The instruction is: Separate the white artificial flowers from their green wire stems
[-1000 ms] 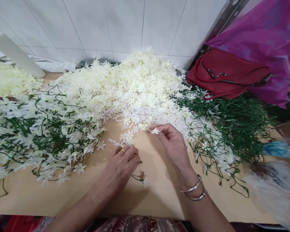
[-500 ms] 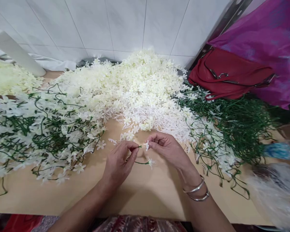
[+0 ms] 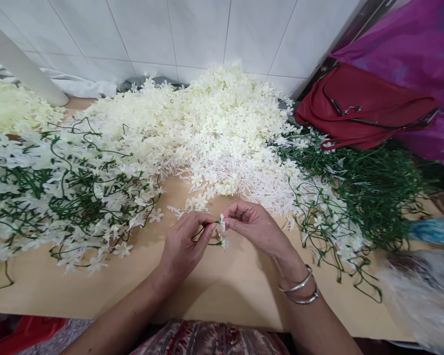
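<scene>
Over the table's middle, my left hand (image 3: 187,241) pinches a green artificial stem (image 3: 217,223) between thumb and forefinger. My right hand (image 3: 253,228) is closed on a small white artificial flower (image 3: 222,222), which meets the tip of that stem. Another white flower (image 3: 224,243) on a green branch hangs just below, coming from my left hand. Loose white flower heads (image 3: 200,201) lie just beyond my fingers. To the left is a heap of white flowers on green stems (image 3: 70,197). Bare green stems (image 3: 377,187) are piled at the right.
A big mound of cream flower heads (image 3: 222,113) rests against the tiled wall (image 3: 200,34). At the back right sits a red handbag (image 3: 370,106) by a purple bag (image 3: 403,39). Clear plastic (image 3: 425,291) lies at the right edge. A white roll (image 3: 25,69) stands at the back left.
The white flower in my right hand and the stem tip in my left hand, apart before, have come together. The lower flower has shifted slightly left. The camera view has moved a little.
</scene>
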`<state>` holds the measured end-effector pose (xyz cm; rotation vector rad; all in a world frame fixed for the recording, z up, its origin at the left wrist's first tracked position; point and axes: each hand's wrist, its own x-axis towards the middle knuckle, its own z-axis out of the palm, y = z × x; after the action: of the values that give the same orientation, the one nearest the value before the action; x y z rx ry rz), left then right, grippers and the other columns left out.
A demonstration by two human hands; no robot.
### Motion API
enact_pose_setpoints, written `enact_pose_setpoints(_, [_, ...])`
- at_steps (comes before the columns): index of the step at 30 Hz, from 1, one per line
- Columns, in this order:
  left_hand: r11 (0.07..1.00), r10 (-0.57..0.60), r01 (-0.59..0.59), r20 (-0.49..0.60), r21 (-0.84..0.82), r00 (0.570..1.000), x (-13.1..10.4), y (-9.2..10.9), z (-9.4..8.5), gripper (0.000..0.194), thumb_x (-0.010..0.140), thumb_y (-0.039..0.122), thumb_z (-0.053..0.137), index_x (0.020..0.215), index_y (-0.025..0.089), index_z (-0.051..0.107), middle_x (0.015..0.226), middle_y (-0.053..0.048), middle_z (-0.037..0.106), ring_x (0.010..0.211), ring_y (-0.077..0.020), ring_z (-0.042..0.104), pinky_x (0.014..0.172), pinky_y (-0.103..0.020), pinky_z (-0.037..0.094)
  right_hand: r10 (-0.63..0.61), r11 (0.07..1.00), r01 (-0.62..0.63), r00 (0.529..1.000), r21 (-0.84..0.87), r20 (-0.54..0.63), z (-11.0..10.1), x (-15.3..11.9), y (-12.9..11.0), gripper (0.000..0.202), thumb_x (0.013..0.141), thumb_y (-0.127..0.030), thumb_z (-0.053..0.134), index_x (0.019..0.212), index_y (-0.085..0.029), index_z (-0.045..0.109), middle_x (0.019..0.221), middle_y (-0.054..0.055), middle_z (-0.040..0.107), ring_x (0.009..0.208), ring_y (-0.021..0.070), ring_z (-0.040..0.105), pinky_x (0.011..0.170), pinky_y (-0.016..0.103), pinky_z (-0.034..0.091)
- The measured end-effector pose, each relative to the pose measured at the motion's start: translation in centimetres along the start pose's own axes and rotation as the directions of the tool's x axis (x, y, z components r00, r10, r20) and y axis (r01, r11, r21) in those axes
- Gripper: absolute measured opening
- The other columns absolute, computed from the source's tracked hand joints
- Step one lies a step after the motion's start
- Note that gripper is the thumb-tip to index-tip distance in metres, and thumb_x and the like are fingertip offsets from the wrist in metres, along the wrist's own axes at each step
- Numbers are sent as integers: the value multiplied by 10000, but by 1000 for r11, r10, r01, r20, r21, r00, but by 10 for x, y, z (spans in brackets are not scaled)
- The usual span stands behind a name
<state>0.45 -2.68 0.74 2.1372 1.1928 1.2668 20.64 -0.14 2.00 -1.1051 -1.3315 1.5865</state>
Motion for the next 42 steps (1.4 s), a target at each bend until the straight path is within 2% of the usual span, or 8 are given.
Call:
enact_pose_setpoints(8, [979, -169, 171, 24, -112, 985, -8, -4, 7, 77, 996, 154, 645, 1005, 230, 649, 849, 21, 763, 752, -128, 739, 725, -218, 551, 1, 995, -5, 999, 99, 39, 8, 5, 6, 301, 832, -471, 830, 849, -203, 694, 764, 0, 707, 727, 136, 669, 715, 276, 538])
enact_pose_setpoints(12, [963, -198, 204, 49, -179, 979, -9, -6, 7, 72, 1017, 164, 617, 1024, 232, 639, 876, 17, 765, 761, -122, 765, 730, -213, 576, 20, 995, -22, 1000, 98, 20, 12, 6, 7, 361, 797, -524, 853, 843, -207, 685, 751, -1, 707, 707, 143, 673, 706, 284, 555])
enact_pose_setpoints(23, [971, -146, 152, 46, -182, 988, -6, -5, 5, 72, 1022, 174, 606, 981, 231, 621, 821, 19, 750, 707, -120, 750, 697, -209, 574, 62, 995, -66, 997, 79, 44, 14, 5, 7, 370, 820, -541, 828, 858, -208, 671, 763, -5, 696, 709, 135, 659, 707, 275, 550])
enact_pose_setpoints(28, [923, -249, 265, 93, -277, 964, -7, -6, 7, 37, 1027, 212, 602, 1003, 220, 629, 826, 2, 761, 743, -128, 766, 723, -215, 599, 13, 995, -15, 1000, 94, 22, 16, 6, 9, 362, 841, -535, 814, 862, -210, 658, 763, -9, 681, 714, 139, 653, 732, 286, 562])
enact_pose_setpoints(33, [868, -356, 362, 84, -340, 931, -6, -6, 8, 62, 1009, 249, 633, 1018, 195, 661, 866, -34, 763, 749, -140, 763, 710, -226, 617, -13, 989, 9, 1000, 146, 29, 15, 5, 9, 250, 871, -418, 818, 991, -233, 699, 905, 4, 723, 834, 144, 697, 844, 304, 577])
enact_pose_setpoints(38, [851, -365, 379, 112, -363, 924, -6, -5, 7, 112, 1025, 296, 618, 1034, 198, 670, 865, -44, 776, 758, -161, 772, 734, -265, 635, 11, 990, -14, 1000, 141, 24, 12, 5, 11, 262, 845, -443, 834, 900, -221, 705, 837, 4, 744, 797, 157, 712, 823, 326, 594])
enact_pose_setpoints(42, [862, -355, 375, 122, -342, 927, -5, -5, 5, 94, 1023, 266, 611, 1009, 192, 666, 845, -41, 768, 744, -151, 762, 715, -249, 623, 25, 991, -27, 1000, 133, 16, 13, 6, 12, 293, 824, -467, 847, 848, -216, 699, 779, 4, 750, 747, 159, 720, 772, 320, 603])
